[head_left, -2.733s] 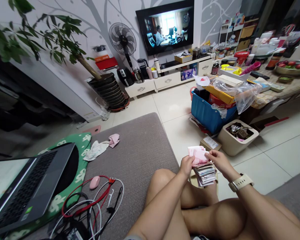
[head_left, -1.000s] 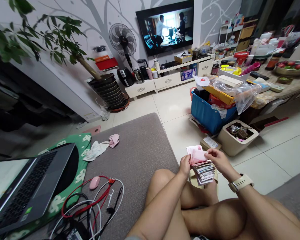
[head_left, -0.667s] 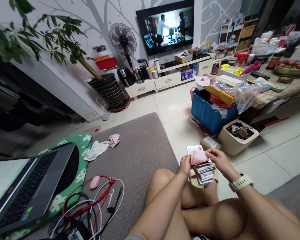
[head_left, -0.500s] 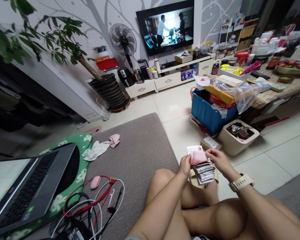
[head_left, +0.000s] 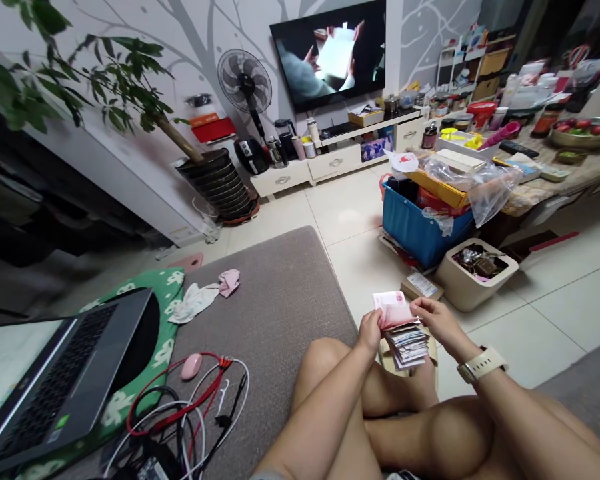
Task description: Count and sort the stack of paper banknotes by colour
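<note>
1. Crossed legs (head_left: pixel 450 430) are seen nearest, a watch (head_left: pixel 483 364) being worn on the right wrist.
2. Pink notes (head_left: pixel 398 315) are held up between the two hands, in front of the legs.
3. Their left edge is gripped by the fingers of the left hand (head_left: pixel 370 331); their right edge is pinched by those of the right hand (head_left: pixel 436 322).
4. Directly below the notes, a fanned stack (head_left: pixel 408 348) is shown; how it is supported cannot be told.
5. Beyond, a bin (head_left: pixel 460 285) is placed near a blue box (head_left: pixel 413 223).
</note>
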Demonstrator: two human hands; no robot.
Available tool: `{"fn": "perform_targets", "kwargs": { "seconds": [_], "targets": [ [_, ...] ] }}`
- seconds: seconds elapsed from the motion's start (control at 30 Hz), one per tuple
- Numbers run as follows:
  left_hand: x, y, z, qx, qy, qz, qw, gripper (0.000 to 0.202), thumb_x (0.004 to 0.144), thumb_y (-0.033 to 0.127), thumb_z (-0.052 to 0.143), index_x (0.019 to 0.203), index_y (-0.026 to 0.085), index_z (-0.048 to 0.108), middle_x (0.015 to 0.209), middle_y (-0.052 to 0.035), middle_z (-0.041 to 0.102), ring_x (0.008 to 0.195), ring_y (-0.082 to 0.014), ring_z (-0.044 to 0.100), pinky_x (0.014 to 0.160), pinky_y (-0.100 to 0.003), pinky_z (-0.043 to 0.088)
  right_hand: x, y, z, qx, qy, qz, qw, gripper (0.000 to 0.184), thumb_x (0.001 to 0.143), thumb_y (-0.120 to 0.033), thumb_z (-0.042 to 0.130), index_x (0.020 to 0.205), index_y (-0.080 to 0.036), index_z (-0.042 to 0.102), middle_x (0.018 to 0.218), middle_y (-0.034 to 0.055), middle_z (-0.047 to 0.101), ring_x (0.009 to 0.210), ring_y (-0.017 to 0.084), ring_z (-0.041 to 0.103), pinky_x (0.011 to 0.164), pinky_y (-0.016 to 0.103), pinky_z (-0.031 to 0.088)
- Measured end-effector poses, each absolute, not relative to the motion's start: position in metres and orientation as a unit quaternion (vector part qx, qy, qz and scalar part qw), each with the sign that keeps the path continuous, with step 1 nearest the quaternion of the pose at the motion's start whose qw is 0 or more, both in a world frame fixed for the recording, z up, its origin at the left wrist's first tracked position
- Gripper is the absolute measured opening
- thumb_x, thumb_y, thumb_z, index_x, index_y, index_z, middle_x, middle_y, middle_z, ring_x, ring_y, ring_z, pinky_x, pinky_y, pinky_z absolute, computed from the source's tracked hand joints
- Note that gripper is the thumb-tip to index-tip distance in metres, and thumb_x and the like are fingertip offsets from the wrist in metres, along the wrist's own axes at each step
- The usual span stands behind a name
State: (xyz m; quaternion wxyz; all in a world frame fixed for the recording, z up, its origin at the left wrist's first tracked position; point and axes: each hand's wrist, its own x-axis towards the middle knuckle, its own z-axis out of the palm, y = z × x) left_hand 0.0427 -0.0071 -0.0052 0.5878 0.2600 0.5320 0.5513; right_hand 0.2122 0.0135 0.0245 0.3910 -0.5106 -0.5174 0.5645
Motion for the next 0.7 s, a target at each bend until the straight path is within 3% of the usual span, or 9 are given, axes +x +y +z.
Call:
{"fn": "perform_targets", "kwargs": {
  "seconds": [0.7],
  "targets": [
    [0.042, -0.007, -0.011, 0.236, 0.533, 0.546, 0.602, 0.034, 0.065, 0.047, 0.070, 0.056, 0.019, 0.054, 0.056, 0.0026, 0.050, 0.057, -0.0130, 0.043, 0.059, -0.026, 0.036, 0.211, 0.013, 0.024, -0.507, -0.512, 0.566, 0.400, 0.035, 0.073, -0.053, 0.068, 0.076, -0.019, 0.061, 0.068, 0.0008, 0.057, 0.062, 0.015, 0.049, 0.058, 0.027, 0.037]
  ]
}}
